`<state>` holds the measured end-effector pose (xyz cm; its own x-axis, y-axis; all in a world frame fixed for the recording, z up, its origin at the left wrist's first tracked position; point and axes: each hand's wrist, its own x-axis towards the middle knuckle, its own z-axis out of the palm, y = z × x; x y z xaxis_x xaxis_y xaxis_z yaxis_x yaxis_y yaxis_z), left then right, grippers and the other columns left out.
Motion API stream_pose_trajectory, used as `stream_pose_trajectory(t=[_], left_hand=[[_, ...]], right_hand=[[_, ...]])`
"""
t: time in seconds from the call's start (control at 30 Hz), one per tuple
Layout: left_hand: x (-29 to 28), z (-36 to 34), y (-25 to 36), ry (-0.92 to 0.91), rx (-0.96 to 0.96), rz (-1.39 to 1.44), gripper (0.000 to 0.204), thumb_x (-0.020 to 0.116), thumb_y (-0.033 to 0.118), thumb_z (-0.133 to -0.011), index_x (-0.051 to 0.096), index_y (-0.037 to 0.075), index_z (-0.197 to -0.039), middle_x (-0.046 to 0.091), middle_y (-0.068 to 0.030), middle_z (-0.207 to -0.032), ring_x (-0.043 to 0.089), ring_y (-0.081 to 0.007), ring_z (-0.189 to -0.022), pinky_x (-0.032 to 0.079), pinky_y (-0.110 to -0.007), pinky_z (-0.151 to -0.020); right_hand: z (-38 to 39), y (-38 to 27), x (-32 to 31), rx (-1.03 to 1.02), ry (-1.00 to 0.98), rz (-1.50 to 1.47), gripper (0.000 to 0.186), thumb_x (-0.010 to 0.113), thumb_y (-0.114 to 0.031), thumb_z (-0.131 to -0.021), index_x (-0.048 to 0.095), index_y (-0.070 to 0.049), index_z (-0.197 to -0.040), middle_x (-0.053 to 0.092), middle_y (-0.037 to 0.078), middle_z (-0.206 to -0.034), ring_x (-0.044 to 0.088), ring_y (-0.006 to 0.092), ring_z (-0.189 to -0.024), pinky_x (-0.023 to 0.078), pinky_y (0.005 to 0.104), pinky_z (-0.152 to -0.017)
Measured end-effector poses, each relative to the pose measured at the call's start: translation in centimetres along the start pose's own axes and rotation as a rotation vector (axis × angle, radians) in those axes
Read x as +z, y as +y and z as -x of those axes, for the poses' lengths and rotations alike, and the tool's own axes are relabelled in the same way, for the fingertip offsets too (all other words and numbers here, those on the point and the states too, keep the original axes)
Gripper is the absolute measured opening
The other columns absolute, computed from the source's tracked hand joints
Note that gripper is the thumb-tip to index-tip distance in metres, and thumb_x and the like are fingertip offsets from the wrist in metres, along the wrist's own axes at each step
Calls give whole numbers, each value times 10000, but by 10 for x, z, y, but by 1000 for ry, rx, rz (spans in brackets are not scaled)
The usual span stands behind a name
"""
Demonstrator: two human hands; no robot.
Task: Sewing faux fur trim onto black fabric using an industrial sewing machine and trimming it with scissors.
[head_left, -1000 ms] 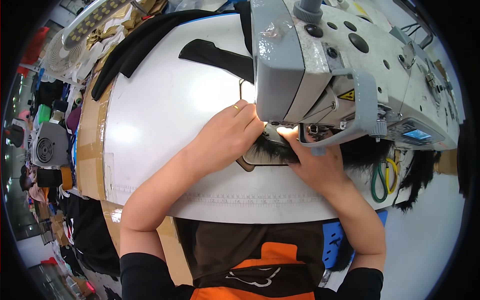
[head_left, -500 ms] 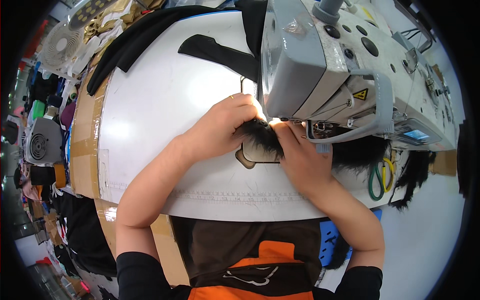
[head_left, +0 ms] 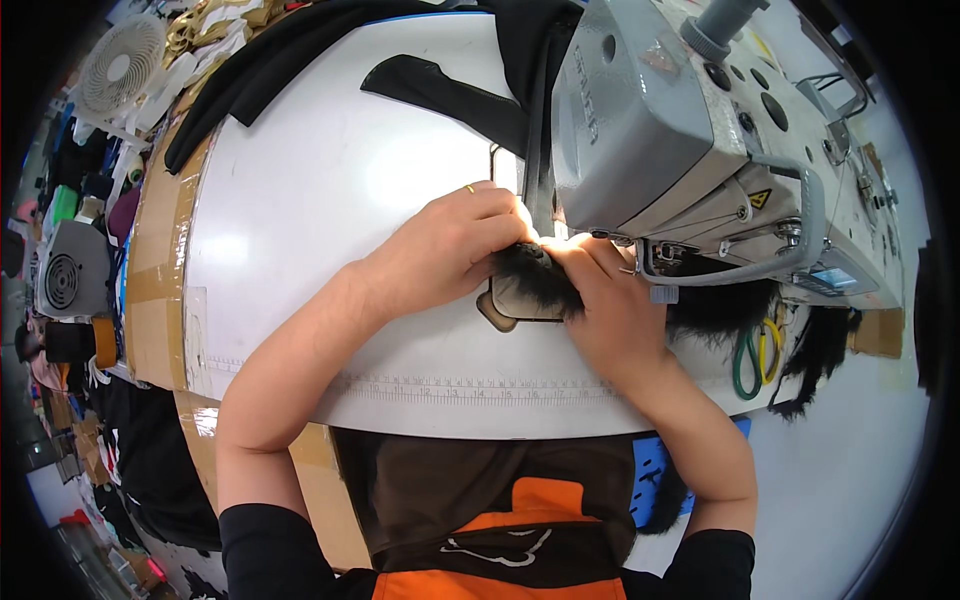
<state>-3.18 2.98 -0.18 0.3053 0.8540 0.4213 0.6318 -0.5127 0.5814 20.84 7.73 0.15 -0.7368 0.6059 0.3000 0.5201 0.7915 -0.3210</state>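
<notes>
My left hand (head_left: 445, 250) has its fingers closed on a black furry strip (head_left: 535, 285), beside the lit needle area of a grey sewing machine (head_left: 640, 130). My right hand (head_left: 620, 320) is just right of it, fingertips together on the same strip under the machine head, partly hidden. A small metal plate edged in brown shows beneath the strip. More black fur (head_left: 710, 310) lies under the machine, right of my right hand.
A white table (head_left: 280, 250) with a printed ruler edge holds black fabric pieces (head_left: 440, 100) at the back. At the right lie green and yellow scissors (head_left: 750, 360) and fur scraps (head_left: 805, 360). A cardboard-covered ledge (head_left: 155, 280), fan (head_left: 118, 65) and cluttered materials are at the left.
Both hands have brought the furry strip's end up between their fingertips, my left hand shifting slightly left, my right fingers rising. The machine appears farther right as the view shifts.
</notes>
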Motion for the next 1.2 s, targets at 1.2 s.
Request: stream_pose_trajectory(t=[1.2], left_hand=[[2, 3, 18, 5, 234, -375, 285, 668, 73, -797, 646, 7, -1074, 645, -101, -1072, 647, -286, -1017, 556, -384, -902]], right_hand=[[-3, 9, 2, -247, 41, 214, 455, 641, 22, -775, 665, -77, -1218, 595, 61, -1040, 663, 272, -854, 521, 368, -776]])
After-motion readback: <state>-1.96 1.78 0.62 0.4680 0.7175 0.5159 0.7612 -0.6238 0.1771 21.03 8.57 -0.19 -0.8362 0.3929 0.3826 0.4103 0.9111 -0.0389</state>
